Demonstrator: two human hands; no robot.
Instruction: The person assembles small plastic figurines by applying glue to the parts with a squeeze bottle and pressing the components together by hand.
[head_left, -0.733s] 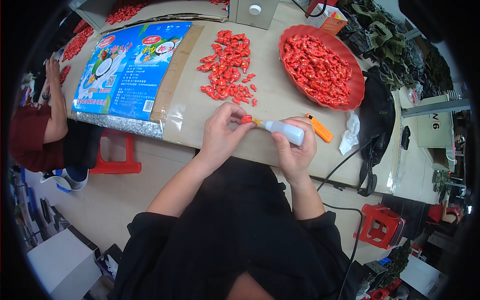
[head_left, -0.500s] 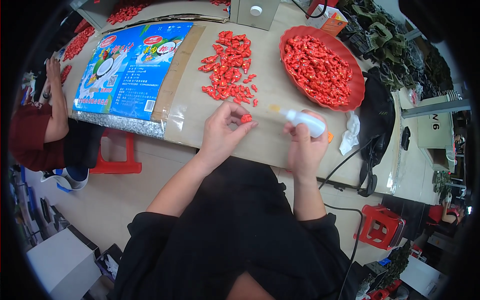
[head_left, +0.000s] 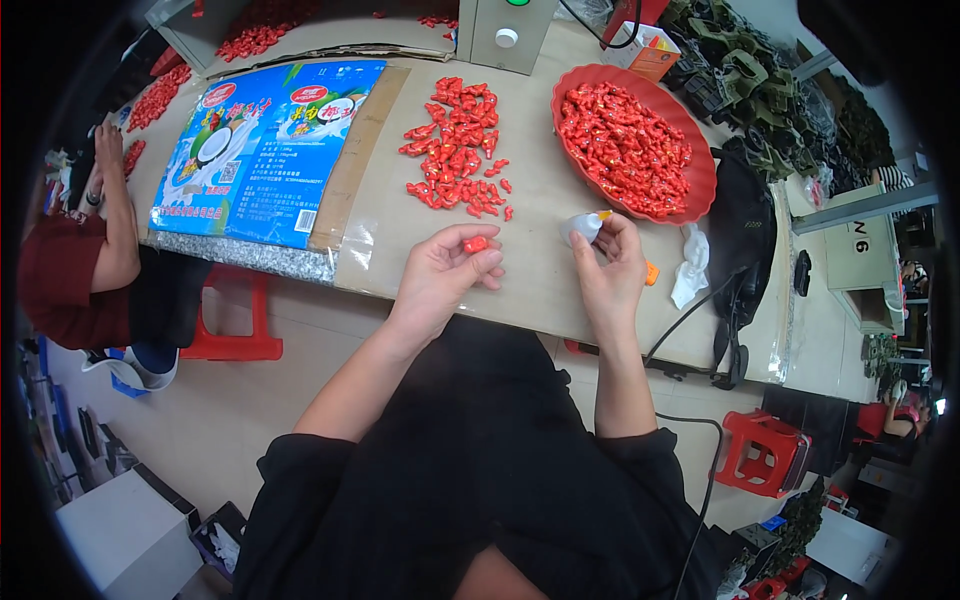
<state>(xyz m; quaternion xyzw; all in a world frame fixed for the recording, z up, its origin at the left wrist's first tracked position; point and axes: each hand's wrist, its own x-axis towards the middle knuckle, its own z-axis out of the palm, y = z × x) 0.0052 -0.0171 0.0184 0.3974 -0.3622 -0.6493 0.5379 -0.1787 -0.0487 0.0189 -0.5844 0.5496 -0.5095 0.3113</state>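
Note:
Between the thumb and fingers of my left hand [head_left: 436, 280] is a small red plastic piece [head_left: 475, 244], held just above the table's near edge. My right hand [head_left: 614, 275] is closed around a small white squeeze bottle [head_left: 580, 229], whose yellowish tip points up and to the right; part of it is hidden by my fingers. Beyond my left hand lies a loose patch of red figure-like pieces [head_left: 460, 145] on the brown table covering. A red scalloped bowl [head_left: 707, 165] heaped with similar red pieces stands beyond my right hand.
Left of the patch lies a blue printed cardboard sheet [head_left: 270, 160]. An orange object [head_left: 652, 273], a crumpled white tissue [head_left: 691, 268] and a black bag [head_left: 745, 225] are at the right. A grey metal box [head_left: 505, 40] stands behind. At far left another person's arm [head_left: 118, 215] rests on the table.
The bottle has turned in my right hand, its tip swinging from pointing left to pointing up and right. My left hand has shifted slightly left and down, keeping the red piece.

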